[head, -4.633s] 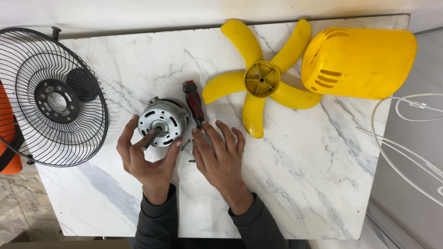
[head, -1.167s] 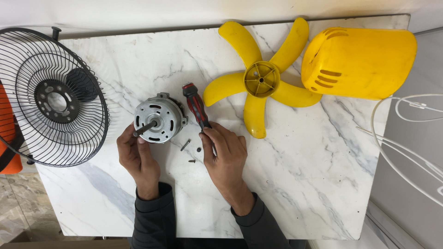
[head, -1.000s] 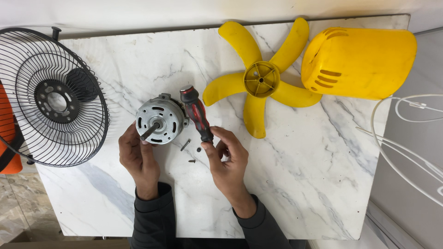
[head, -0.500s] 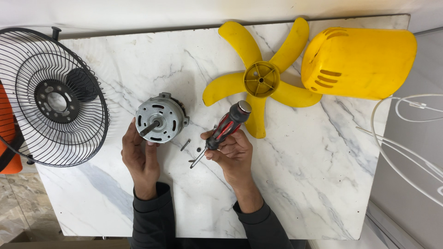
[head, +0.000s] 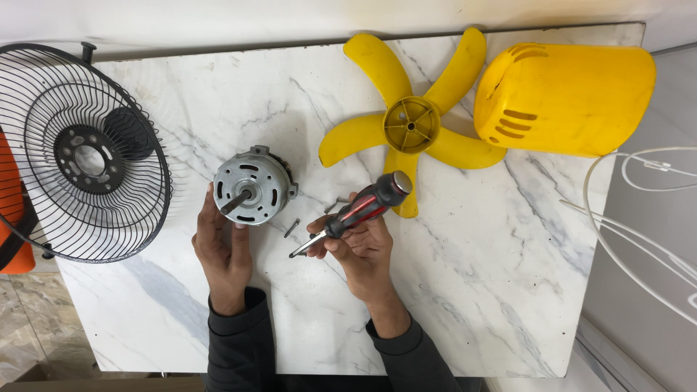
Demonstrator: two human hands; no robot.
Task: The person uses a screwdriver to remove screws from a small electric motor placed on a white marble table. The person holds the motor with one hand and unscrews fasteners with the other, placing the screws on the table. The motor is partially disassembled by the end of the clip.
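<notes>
A silver fan motor [head: 253,186] with its shaft pointing up sits on the marble table [head: 465,290]. My left hand [head: 221,247] rests against the motor's near side, thumb and fingers touching its casing. My right hand [head: 359,247] holds a red and black screwdriver [head: 363,210], tilted, tip pointing down-left towards the table near a loose screw [head: 291,228]. A second small screw [head: 335,204] lies just beyond the screwdriver.
A yellow fan blade [head: 410,125] lies at the back centre, with a yellow motor cover [head: 573,98] to its right. A black wire fan guard [head: 80,152] overhangs the table's left edge. White wire rings [head: 646,210] lie off the right edge.
My right hand picked the screwdriver up from beside the motor and swung it so the handle points right and the tip down-left. My left hand stayed at the motor.
</notes>
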